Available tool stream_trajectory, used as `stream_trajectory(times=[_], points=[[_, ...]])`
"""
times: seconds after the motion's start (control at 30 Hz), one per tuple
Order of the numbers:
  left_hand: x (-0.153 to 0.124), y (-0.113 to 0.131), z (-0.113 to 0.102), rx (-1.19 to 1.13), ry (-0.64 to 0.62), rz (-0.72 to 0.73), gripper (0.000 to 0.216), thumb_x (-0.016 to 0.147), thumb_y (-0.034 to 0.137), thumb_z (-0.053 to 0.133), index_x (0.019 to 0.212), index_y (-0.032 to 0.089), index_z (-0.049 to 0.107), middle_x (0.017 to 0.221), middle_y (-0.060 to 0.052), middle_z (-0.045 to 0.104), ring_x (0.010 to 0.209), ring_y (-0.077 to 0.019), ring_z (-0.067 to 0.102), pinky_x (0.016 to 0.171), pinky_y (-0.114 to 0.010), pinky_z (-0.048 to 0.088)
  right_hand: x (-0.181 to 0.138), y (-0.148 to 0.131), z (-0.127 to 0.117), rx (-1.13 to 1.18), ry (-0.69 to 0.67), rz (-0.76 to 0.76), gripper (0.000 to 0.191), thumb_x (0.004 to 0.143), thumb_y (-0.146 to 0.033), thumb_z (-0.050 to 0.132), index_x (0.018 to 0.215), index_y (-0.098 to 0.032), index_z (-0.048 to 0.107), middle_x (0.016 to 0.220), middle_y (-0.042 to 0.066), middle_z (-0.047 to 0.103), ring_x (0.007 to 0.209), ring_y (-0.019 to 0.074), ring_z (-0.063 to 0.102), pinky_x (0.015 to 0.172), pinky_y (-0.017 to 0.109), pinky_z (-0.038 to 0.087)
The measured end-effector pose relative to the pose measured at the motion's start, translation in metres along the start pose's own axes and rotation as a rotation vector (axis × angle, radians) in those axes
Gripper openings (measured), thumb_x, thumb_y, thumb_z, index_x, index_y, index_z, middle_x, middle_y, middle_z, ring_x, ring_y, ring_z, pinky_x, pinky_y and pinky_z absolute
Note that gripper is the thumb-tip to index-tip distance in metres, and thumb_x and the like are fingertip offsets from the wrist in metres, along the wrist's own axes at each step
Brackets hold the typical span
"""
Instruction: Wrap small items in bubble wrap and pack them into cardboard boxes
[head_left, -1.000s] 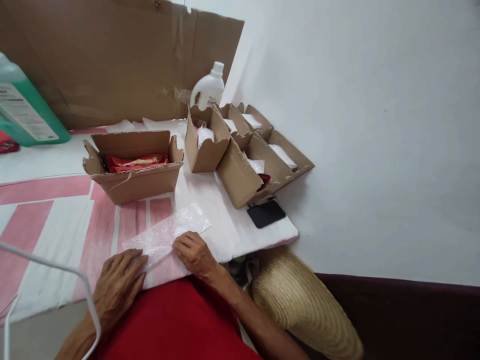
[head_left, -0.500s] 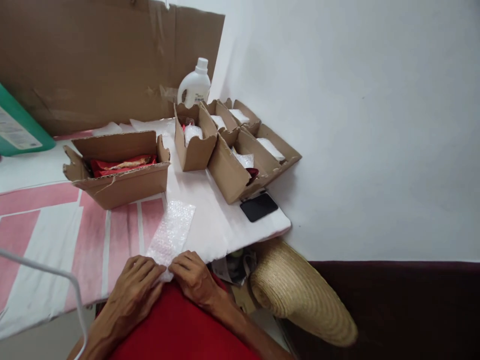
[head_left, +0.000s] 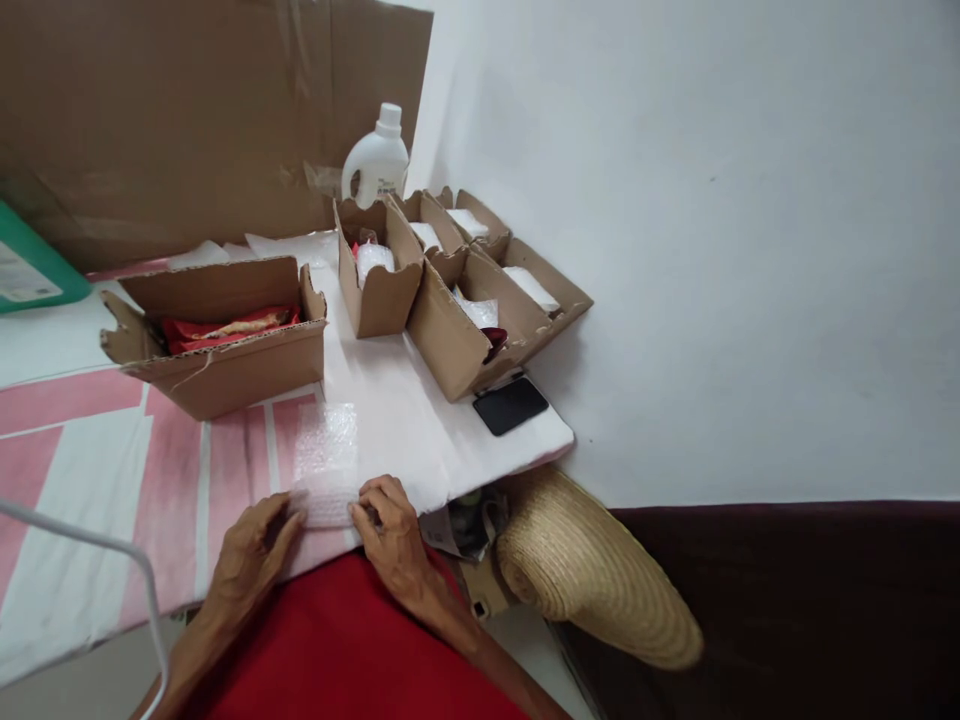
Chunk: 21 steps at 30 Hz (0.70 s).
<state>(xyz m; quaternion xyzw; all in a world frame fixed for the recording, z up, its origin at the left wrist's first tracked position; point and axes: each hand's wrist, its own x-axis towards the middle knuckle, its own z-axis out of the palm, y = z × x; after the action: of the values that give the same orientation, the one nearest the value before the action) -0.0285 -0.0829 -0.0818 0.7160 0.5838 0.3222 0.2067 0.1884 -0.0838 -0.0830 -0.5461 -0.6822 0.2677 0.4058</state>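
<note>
A clear strip of bubble wrap lies flat on the table near its front edge. Its lower end looks doubled over, with a fold line across it. My left hand pinches the left side of that folded end between thumb and fingers. On the opposite side, my right hand grips the right edge with curled fingers. Just beyond the strip stands an open cardboard box holding red packets.
Several cardboard boxes with white wrapped items stand at the back right, before a white jug. A black phone lies near the table corner. A straw hat hangs below. A white cable crosses the left.
Both hands have moved slightly forward from the table edge and farther apart. The bubble wrap now lies straighter, with its near end folded over. The view has shifted a little.
</note>
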Motion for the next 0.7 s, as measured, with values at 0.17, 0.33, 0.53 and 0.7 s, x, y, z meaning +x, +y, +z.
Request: stream_trajectory(times=[0.17, 0.33, 0.53, 0.7], points=[[-0.002, 0.006, 0.009, 0.063, 0.063, 0.016, 0.046, 0.096, 0.043, 0.056, 0.135, 0.019, 0.053, 0.096, -0.004, 0.070, 0.075, -0.0153, 0.068, 0.069, -0.027, 0.057, 0.000, 0.001, 0.008, -0.094, 0.029, 0.016, 0.021, 0.089, -0.007, 0.057, 0.076, -0.022, 0.050, 0.085, 0.003, 0.058, 0.085, 0.0201, 0.053, 0.077, 0.032, 0.046], [-0.006, 0.019, 0.005, 0.289, 0.186, 0.253, 0.057, 0.090, 0.032, 0.068, 0.143, 0.025, 0.048, 0.133, -0.015, 0.062, 0.116, -0.0277, 0.063, 0.097, -0.043, 0.050, 0.001, 0.001, 0.008, -0.139, 0.012, 0.006, 0.021, 0.088, -0.006, 0.057, 0.077, -0.022, 0.050, 0.085, 0.002, 0.058, 0.084, 0.0197, 0.053, 0.077, 0.032, 0.047], [-0.007, 0.007, 0.006, 0.371, 0.005, 0.478, 0.032, 0.095, 0.015, 0.055, 0.124, 0.024, 0.063, 0.123, -0.008, 0.073, 0.118, -0.0228, 0.065, 0.098, -0.037, 0.042, 0.005, 0.001, 0.006, -0.091, 0.066, 0.049, 0.014, 0.088, -0.008, 0.053, 0.093, -0.021, 0.055, 0.090, 0.004, 0.056, 0.082, 0.0187, 0.057, 0.074, 0.030, 0.051], [0.002, 0.003, 0.001, 0.347, -0.011, 0.560, 0.034, 0.098, 0.013, 0.044, 0.125, 0.020, 0.063, 0.119, -0.009, 0.074, 0.113, -0.0220, 0.066, 0.098, -0.037, 0.040, 0.010, 0.003, -0.015, -0.031, -0.096, -0.196, 0.053, 0.083, -0.018, 0.067, 0.133, -0.019, 0.051, 0.133, 0.014, 0.057, 0.123, 0.0279, 0.053, 0.105, 0.046, 0.047]])
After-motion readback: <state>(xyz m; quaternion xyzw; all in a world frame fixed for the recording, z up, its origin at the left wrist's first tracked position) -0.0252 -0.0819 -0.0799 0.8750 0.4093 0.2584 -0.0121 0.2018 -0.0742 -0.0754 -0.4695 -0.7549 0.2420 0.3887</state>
